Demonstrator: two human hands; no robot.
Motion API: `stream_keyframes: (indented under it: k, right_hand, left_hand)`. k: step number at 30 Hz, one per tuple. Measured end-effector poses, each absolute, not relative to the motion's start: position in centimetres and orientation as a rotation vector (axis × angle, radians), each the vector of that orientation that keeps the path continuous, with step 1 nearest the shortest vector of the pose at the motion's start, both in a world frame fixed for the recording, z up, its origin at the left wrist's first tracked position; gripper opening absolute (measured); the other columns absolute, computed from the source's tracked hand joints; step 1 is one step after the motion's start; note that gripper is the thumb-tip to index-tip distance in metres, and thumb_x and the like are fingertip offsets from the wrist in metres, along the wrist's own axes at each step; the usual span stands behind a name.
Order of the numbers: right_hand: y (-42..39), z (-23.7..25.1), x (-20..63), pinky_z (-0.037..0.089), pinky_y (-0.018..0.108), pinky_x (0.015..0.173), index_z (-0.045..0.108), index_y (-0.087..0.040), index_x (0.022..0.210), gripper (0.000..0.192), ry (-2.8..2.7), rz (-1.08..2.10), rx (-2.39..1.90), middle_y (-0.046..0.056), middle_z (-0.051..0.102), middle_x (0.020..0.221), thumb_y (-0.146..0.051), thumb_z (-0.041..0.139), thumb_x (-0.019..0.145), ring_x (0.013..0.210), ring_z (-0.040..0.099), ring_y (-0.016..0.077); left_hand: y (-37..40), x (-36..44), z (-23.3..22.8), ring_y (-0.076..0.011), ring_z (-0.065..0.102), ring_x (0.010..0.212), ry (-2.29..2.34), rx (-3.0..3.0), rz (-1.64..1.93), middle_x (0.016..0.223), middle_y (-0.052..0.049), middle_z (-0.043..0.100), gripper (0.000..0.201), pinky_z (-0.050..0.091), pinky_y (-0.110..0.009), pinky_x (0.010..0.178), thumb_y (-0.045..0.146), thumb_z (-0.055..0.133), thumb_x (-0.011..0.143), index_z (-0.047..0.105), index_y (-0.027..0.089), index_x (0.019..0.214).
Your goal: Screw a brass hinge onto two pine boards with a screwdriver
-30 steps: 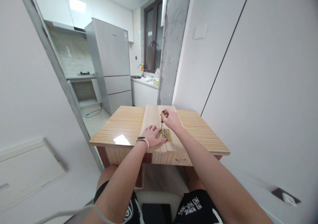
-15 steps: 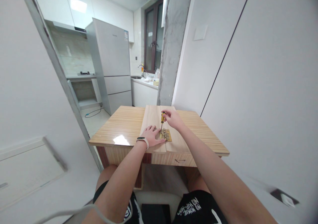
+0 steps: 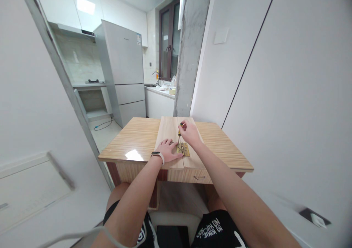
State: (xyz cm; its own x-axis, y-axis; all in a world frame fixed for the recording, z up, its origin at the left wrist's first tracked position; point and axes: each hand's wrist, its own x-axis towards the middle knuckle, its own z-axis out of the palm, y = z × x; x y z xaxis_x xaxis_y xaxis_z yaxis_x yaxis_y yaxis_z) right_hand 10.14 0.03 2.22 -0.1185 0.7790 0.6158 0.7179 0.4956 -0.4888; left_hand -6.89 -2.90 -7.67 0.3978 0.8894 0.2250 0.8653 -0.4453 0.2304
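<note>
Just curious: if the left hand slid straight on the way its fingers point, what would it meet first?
Probably the brass hinge, just beyond the left hand fingertips on the wooden board; whether they already touch is unclear.

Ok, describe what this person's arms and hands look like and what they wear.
Both forearms are bare, with no sleeves or gloves. The left hand has a slim band with a white strap and dark face at the wrist. The right hand wears nothing, no rings visible.

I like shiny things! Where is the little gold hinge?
In the head view, the gold hinge lies on the pale wooden boards on the table, between the left hand and the right hand, under the screwdriver.
</note>
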Motion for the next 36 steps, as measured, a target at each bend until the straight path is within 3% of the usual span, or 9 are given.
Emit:
stream_keyframes:
  k: [5,10,26,36]
  right_hand:
    - [0.1,2.2,10.3,0.050,0.028,0.083,0.072,-0.023,0.119,0.029,-1.946,0.228,-1.119,0.004,0.074,0.096,-0.025,0.060,0.092,0.079,0.067,0.0152]
    - [0.6,2.2,10.8,0.051,0.027,0.079,0.071,-0.023,0.121,0.031,-1.960,0.408,-1.107,0.004,0.074,0.098,-0.021,0.057,0.094,0.074,0.068,0.0131]
    - [-0.4,2.2,9.6,0.047,0.028,0.076,0.066,-0.021,0.108,0.018,-1.853,0.054,-1.291,0.004,0.072,0.087,-0.027,0.060,0.093,0.078,0.066,0.0176]
    - [0.3,2.4,11.1,0.052,0.029,0.084,0.070,-0.023,0.124,0.033,-1.978,0.323,-1.098,0.004,0.074,0.094,-0.021,0.056,0.094,0.077,0.068,0.0144]
  left_hand:
    - [-2.9,-6.9,-7.7,-0.0371,0.031,0.145,1.613,2.565,0.485,0.157,-0.007,0.040,0.090,0.025,-0.054,0.119,0.091,0.040,0.078,0.047,0.035,0.148]
    - [-2.8,-6.9,-7.9,-0.0368,0.031,0.145,1.615,2.569,0.490,0.157,-0.008,0.041,0.092,0.024,-0.053,0.119,0.093,0.038,0.077,0.047,0.034,0.148]
    - [-2.9,-6.9,-7.6,-0.0377,0.030,0.146,1.610,2.545,0.467,0.159,-0.007,0.038,0.090,0.024,-0.054,0.119,0.091,0.041,0.078,0.046,0.036,0.149]
    - [-3.0,-6.9,-7.5,-0.0379,0.030,0.145,1.617,2.530,0.480,0.157,-0.007,0.039,0.091,0.024,-0.055,0.118,0.092,0.041,0.077,0.046,0.037,0.149]
